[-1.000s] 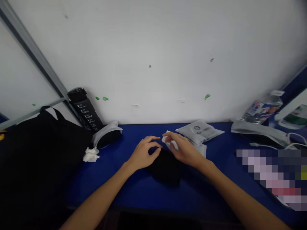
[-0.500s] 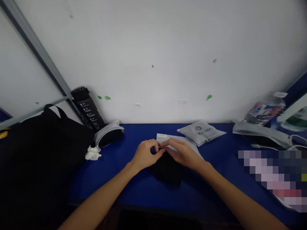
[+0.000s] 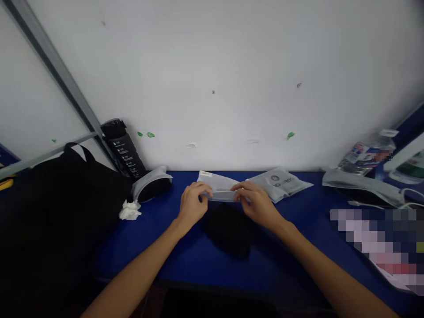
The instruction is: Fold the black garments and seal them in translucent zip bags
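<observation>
A frosted, translucent plastic zip bag [image 3: 218, 181] lies on the blue table with its near edge toward me. My left hand [image 3: 194, 202] pinches the left end of that edge, and my right hand [image 3: 257, 204] pinches the right end. Between them the edge is stretched straight, with a pale strip along it. Just below the bag rests a dark, folded piece of black fabric [image 3: 228, 230], touched by neither hand; its exact kind is too dark to make out.
A second frosted bag [image 3: 280, 183] with printed letters lies at the back right. To the left are a black bag [image 3: 59, 212], a black water bottle [image 3: 122, 148], a frosted pouch with something black [image 3: 154, 187] and crumpled tissue [image 3: 130, 210]. Clear plastic bottle [image 3: 367, 152] stands far right.
My hands, close together before, have moved apart along the bag's edge. The bag has shifted left and more of it shows. The black fabric stays in place.
</observation>
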Demonstrator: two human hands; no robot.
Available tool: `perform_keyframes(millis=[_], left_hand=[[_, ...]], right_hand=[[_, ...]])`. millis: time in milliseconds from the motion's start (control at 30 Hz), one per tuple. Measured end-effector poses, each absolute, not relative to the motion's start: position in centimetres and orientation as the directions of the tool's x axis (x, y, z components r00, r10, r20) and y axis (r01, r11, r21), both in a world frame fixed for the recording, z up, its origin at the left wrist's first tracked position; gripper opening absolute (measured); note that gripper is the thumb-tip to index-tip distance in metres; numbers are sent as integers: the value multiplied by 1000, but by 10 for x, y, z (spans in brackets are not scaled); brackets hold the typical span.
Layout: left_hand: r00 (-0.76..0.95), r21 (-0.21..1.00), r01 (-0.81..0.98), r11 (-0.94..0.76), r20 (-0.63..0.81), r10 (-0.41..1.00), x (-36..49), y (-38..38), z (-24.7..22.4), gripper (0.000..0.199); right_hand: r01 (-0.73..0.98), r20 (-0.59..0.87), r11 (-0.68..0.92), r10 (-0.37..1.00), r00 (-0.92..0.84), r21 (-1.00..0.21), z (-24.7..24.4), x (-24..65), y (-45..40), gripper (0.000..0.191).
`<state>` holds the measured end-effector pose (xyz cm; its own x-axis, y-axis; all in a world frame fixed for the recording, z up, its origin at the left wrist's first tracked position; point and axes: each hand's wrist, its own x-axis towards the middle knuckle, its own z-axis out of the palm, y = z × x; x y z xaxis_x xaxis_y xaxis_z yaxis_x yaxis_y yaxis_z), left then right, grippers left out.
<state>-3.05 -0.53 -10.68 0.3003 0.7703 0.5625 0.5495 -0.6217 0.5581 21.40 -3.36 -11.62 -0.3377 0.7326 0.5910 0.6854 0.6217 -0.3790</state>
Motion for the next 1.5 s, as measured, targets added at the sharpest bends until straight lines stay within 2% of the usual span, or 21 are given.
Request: perform_keyframes(millis=[133,233,300,400,467,533,700,900,1067,1167,1300,1500], left_hand=[[408,466,639,-612,469,783,-28,-6,-111,52],[396,447,697,-561,413,820,-28,-6,-115,55],[347,442,732,-519,413,842,-29,-4,-115,53],[265,435,773,-461,440,858,-34,0,-113,45],[217,429,795,-428,458,862,-37,2,-111,43],[184,425,809,-406,472,862,-38,3,-110,44],[168,409,826,-387,476,863,-39,5,-111,44],[155,393,834,-386,504,849,-43,9,-112,52],[187,393,819,-419,506,842,-45,12,-119,58],[194,395,810,-433,516,835,-44,13,-123,59],[217,391,805,-447,506,835,-41,11,-126,57],[212,402,805,-436,491,845,-40,10,-126,57]], right_hand=[[702,602,628,717,-352,-336,-119,210,-33,45],[707,659,629,686,-308,-325,-113,206,-39,34],[661,663,656,681,-311,-364,-104,204,-45,20],[454,457,701,707,-540,-550,-90,200,-57,9],[378,269,649,674,-688,-660,-85,196,-63,25],[400,172,613,666,-726,-682,-83,193,-67,40],[494,172,633,701,-692,-597,-87,196,-64,34],[630,327,648,761,-561,-427,-96,210,-53,39],[683,313,651,759,-571,-332,-106,202,-51,78],[732,308,632,770,-558,-253,-111,191,-49,86],[786,314,585,798,-514,-200,-114,182,-47,81],[897,290,416,886,-362,-152,-113,185,-49,60]])
